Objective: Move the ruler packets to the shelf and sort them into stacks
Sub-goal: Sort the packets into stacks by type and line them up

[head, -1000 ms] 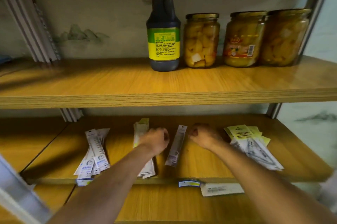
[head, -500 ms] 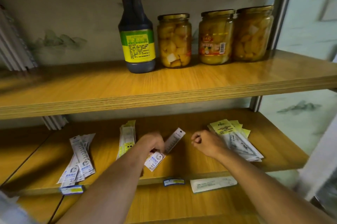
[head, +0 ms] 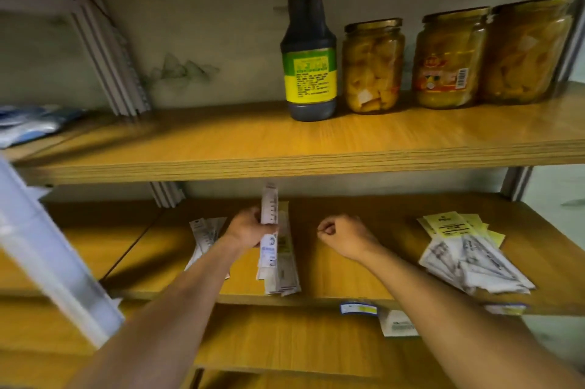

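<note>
On the middle shelf (head: 364, 268), bare wood lies open between the centre stack (head: 281, 265) and the right stack (head: 468, 255). The upper shelf board (head: 285, 163) hangs low overhead. Left, a pale slanted bar (head: 53, 258), blurred, seemingly crowds the approach.

Dim wooden shelving (head: 316, 160) against pale wall (head: 221, 40)

One white ruler packet (head: 269, 224) stood near upright at lower centre of the frame, gripped at mid-length, directly over a middle stack (head: 281, 268) on the wooden shelf (head: 364, 281). A left stack (head: 204, 235) lay fanned beside it. A right stack (head: 468, 255), yellow-topped, sprawled at lower right.
</note>
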Motion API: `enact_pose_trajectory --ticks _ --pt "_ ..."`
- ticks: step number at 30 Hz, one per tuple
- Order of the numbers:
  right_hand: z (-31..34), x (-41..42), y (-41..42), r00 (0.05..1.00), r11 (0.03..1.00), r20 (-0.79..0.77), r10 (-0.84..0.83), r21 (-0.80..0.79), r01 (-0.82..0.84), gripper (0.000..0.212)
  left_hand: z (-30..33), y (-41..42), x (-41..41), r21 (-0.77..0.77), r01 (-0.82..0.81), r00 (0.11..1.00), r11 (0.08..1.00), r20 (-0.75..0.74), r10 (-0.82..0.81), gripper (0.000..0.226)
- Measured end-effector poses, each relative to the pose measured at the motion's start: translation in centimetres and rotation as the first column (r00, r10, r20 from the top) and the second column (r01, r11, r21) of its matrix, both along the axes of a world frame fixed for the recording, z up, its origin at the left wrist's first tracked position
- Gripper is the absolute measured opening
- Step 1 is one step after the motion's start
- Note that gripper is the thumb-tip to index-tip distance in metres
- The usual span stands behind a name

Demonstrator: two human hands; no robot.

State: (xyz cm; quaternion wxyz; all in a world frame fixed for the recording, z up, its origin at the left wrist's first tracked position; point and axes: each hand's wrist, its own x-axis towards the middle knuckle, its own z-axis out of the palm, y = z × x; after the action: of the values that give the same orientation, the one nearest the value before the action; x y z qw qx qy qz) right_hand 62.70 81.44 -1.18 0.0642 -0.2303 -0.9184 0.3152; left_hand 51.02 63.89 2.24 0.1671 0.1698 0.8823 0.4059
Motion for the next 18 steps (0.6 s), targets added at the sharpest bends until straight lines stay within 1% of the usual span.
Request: enact_pose_trajectory --ticks 3,6,7,10,14,18 --pt "0.2 -2.3 -2.6 1.0 0.999 -0.008 0.016 0.028 -0.016 0.012 -0.1 -4.0 -2.0 0.04 -0.077 0.996 0.996 0.039 0.075 0.035" --pt "1.0 -4.7 -5.1 1.0 0.998 -0.004 0.026 0.062 -0.026 0.017 0.0 -7.6 -3.9 0.086 -0.153 0.985 0.984 0.097 0.145 0.028" --pt "1.2 -5.5 -6.0 0.999 0.997 0.0 0.046 0.065 -0.046 0.017 0.0 -8.6 -4.5 0.078 -0.162 0.983 0.984 0.099 0.154 0.028" --pt "1.6 -7.9 -9.1 0.997 0.997 -0.029 0.076 0.031 -0.075 0.008 -0.4 -11.0 -6.2 0.065 -0.132 0.986 0.989 0.114 0.124 0.026" --pt "1.2 -10.3 -13.2 0.994 0.994 -0.009 0.107 -0.023 -0.107 0.016 -1.4 -13.2 -7.7 -0.017 -0.043 0.995 0.999 0.088 0.044 0.009" --pt "-0.4 -11.7 -15.8 0.997 0.995 0.026 0.079 -0.056 -0.077 0.017 -3.0 -14.4 -9.1 -0.209 0.052 0.998 0.976 -0.034 -0.061 0.003"
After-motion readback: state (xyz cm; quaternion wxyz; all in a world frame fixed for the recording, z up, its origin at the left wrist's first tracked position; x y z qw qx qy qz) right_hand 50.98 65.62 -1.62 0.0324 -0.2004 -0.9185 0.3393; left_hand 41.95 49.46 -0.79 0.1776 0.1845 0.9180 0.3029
